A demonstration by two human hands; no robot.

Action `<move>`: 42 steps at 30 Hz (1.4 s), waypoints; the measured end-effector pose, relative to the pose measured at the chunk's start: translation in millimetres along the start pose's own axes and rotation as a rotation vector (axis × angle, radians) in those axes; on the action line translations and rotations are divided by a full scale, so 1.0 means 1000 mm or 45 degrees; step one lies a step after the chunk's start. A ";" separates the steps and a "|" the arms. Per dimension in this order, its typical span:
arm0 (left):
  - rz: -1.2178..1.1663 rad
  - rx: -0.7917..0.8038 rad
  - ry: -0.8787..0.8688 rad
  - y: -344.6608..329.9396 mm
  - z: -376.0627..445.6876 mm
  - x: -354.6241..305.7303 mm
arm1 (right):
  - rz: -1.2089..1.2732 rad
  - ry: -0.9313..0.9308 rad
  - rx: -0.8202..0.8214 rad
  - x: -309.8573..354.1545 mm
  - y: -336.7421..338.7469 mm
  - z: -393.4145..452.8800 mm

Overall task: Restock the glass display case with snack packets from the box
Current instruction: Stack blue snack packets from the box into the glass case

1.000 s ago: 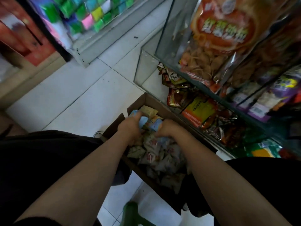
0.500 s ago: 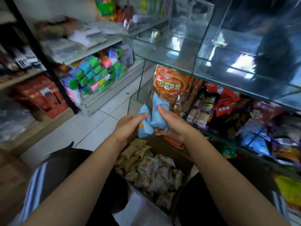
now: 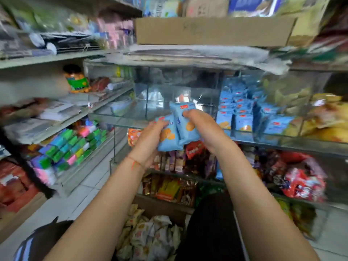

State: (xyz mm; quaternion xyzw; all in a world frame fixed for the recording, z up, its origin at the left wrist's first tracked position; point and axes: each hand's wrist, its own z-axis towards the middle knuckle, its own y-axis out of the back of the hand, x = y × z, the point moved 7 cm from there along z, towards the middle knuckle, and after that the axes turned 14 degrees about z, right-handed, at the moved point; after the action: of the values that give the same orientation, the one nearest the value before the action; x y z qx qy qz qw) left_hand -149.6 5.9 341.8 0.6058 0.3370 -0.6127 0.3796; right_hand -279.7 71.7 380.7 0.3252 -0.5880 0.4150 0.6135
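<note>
We grip two blue snack packets — our left hand (image 3: 150, 140) curled round one (image 3: 167, 137), our right hand (image 3: 203, 127) round the other (image 3: 185, 123) (before the glass display case (image 3: 120, 117)).

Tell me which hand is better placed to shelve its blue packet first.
Right, probably: the right hand holds its blue packet higher, nearer the matching packets in the glass case.
</note>
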 end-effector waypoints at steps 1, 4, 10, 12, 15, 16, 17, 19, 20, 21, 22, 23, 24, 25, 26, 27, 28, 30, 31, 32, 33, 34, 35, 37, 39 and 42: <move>0.072 0.018 -0.051 -0.019 0.002 -0.011 | -0.009 0.049 -0.050 0.013 0.024 -0.005; 0.388 0.064 -0.166 -0.073 0.005 -0.026 | -0.107 0.149 -0.242 0.040 0.091 -0.015; 1.220 0.332 -0.318 -0.144 0.022 -0.014 | -0.062 0.398 -0.445 0.053 0.169 0.002; 1.438 0.327 -0.331 -0.143 0.024 -0.007 | -0.116 0.385 -0.385 0.048 0.173 0.017; 1.453 0.347 -0.333 -0.141 0.023 0.005 | -0.223 0.285 -0.291 0.034 0.168 0.039; 1.415 0.352 -0.332 -0.141 0.021 0.007 | -0.236 0.224 -0.237 0.027 0.163 0.044; 1.382 0.351 -0.344 -0.141 0.022 0.008 | -0.269 0.159 -0.182 0.019 0.158 0.050; 1.362 0.354 -0.359 -0.142 0.023 0.008 | -0.487 0.116 -0.133 0.007 0.151 0.061; 1.366 0.356 -0.358 -0.141 0.023 0.008 | -0.613 0.142 -0.136 0.006 0.149 0.064; 1.364 0.361 -0.356 -0.141 0.024 0.010 | -0.702 0.176 -0.151 0.008 0.148 0.065; 1.360 0.368 -0.352 -0.141 0.024 0.010 | -0.765 0.197 -0.149 0.010 0.147 0.066; 1.352 0.372 -0.345 -0.141 0.024 0.011 | -0.842 0.208 -0.124 0.011 0.145 0.067; 1.348 0.376 -0.338 -0.141 0.024 0.013 | -0.930 0.214 -0.084 0.012 0.143 0.068; 1.339 0.377 -0.335 -0.142 0.024 0.014 | -1.022 0.198 -0.045 0.011 0.141 0.068; 1.331 0.377 -0.333 -0.143 0.023 0.014 | -1.096 0.192 -0.007 0.011 0.139 0.067; 1.325 0.376 -0.331 -0.143 0.023 0.014 | -1.142 0.172 0.010 0.010 0.138 0.068; 1.323 0.373 -0.335 -0.144 0.023 0.014 | -1.174 0.160 0.015 0.010 0.137 0.069; 1.324 0.370 -0.338 -0.145 0.024 0.015 | -1.237 0.145 0.025 0.010 0.132 0.071; 1.319 0.371 -0.334 -0.145 0.025 0.015 | -1.283 0.142 0.026 0.009 0.129 0.072; 1.320 0.371 -0.331 -0.145 0.026 0.015 | -1.337 0.154 0.022 0.008 0.126 0.073; 1.329 0.367 -0.331 -0.145 0.027 0.015 | -1.394 0.164 0.003 0.007 0.125 0.074; 1.345 0.366 -0.336 -0.144 0.026 0.014 | -1.440 0.169 -0.020 0.006 0.123 0.074; 1.361 0.365 -0.340 -0.144 0.026 0.013 | -1.471 0.161 -0.045 0.004 0.123 0.075; 1.379 0.369 -0.344 -0.144 0.025 0.013 | -1.503 0.136 -0.062 0.002 0.121 0.078; 1.393 0.382 -0.345 -0.144 0.025 0.014 | -1.511 0.120 -0.042 0.002 0.120 0.081; 1.407 0.400 -0.339 -0.144 0.026 0.013 | -1.414 0.096 -0.052 0.002 0.124 0.082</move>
State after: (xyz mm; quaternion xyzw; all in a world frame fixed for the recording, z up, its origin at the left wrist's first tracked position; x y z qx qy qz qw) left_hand -287.7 52.5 323.3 0.6584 -0.1740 -0.4372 0.5875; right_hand -427.0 53.7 379.3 0.5593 -0.3136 0.0292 0.7668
